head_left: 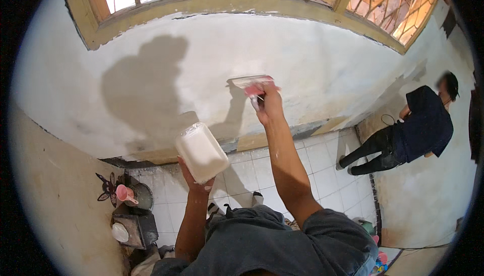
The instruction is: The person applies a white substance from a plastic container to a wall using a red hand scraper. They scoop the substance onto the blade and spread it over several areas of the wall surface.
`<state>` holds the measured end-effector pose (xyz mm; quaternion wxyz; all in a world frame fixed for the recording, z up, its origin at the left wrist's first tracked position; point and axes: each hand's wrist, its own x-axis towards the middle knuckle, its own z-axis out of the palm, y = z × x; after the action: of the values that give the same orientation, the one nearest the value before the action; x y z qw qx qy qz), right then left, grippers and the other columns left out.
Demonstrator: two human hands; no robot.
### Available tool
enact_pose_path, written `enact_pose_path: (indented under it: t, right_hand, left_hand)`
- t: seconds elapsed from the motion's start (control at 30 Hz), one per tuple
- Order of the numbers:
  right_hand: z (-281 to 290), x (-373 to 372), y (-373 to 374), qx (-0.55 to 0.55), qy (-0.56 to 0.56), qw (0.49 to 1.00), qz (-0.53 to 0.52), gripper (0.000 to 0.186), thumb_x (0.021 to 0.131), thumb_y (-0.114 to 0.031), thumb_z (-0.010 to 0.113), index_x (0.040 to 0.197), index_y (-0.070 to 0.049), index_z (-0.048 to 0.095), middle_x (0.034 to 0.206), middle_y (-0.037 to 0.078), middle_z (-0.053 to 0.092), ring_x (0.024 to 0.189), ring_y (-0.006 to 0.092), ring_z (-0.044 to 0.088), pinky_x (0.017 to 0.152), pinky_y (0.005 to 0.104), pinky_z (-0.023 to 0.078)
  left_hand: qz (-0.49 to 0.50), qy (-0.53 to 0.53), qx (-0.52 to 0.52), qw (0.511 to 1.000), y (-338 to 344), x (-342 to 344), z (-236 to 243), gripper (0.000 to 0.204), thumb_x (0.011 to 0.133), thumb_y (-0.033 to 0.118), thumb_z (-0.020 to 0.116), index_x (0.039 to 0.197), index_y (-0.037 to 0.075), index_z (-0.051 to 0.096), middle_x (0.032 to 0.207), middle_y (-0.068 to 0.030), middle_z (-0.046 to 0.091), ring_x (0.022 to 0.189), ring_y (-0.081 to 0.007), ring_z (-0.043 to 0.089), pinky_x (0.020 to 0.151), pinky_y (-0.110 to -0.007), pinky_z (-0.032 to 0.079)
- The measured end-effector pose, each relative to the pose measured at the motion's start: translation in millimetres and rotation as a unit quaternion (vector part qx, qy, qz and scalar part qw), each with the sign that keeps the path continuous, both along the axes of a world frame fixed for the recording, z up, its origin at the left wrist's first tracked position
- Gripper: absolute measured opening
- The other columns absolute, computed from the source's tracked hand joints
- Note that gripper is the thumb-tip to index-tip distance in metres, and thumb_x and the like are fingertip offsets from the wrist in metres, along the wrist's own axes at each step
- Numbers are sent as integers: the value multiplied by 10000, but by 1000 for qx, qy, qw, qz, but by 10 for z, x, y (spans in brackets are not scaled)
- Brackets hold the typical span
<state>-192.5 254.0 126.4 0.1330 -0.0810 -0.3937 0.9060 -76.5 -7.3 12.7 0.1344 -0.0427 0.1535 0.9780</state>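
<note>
My right hand [268, 103] grips a pink-and-white spreader [254, 81] by its handle, with the wide edge against or very close to the white wall [312, 59] below the window; I cannot tell if it touches. My left hand [196, 177] holds a white rectangular container [200, 151] from beneath and the side, tilted so that its pale, creamy inside faces up. The shadows of my head, arm and the container fall on the wall around them.
A person [423, 119] in dark clothes stands at the right wall. A barred window [217, 9] is above. At the lower left are a pink dipper [124, 193], grey bucket [143, 199] and dark box [138, 228] on tiled floor [322, 185]. Small items lie at lower right.
</note>
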Motion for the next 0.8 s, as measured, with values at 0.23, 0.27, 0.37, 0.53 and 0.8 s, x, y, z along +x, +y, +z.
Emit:
enact_pose_path:
  t: [0.23, 0.27, 0.37, 0.53, 0.8]
  right_hand:
    - [1377, -363, 10, -61, 82, 994, -26, 100, 889, -141, 558, 878, -44, 542, 825, 101, 630, 624, 249, 628, 541, 324, 534]
    - [1484, -314, 103, -72, 60, 995, -34, 96, 870, -130, 582, 920, -53, 554, 890, 94, 632, 720, 232, 636, 584, 315, 540]
    - [1433, 56, 85, -43, 131, 985, -102, 122, 870, -128, 588, 974, -67, 570, 972, 80, 622, 852, 211, 624, 640, 318, 543]
    - [279, 371, 381, -45, 30, 988, -147, 167, 892, -124, 565, 1044, -62, 596, 971, 47, 645, 823, 150, 616, 610, 245, 504]
    - [-1334, 159, 737, 62, -140, 987, -48, 100, 905, -111, 519, 925, -71, 609, 873, 55, 645, 733, 134, 608, 514, 262, 456]
  left_hand:
    - [26, 30, -64, 997, -74, -5, 11, 720, 910, 696, 385, 1454, 226, 355, 1400, -41, 475, 1242, -272, 515, 951, -512, 505]
    - [32, 16, -60, 998, -39, 0, 54, 695, 921, 685, 376, 1442, 225, 380, 1366, -24, 508, 1210, -241, 540, 956, -466, 506]
    - [37, 36, -93, 994, -24, 26, 82, 697, 921, 687, 374, 1441, 223, 380, 1361, -20, 511, 1220, -241, 532, 972, -475, 494]
    - [12, 22, -51, 998, -4, 24, 32, 696, 919, 686, 381, 1436, 222, 387, 1354, -17, 517, 1193, -242, 553, 945, -474, 516]
    - [20, 8, -72, 997, -45, 98, 86, 689, 917, 686, 390, 1426, 222, 399, 1327, -10, 535, 1141, -223, 586, 877, -441, 556]
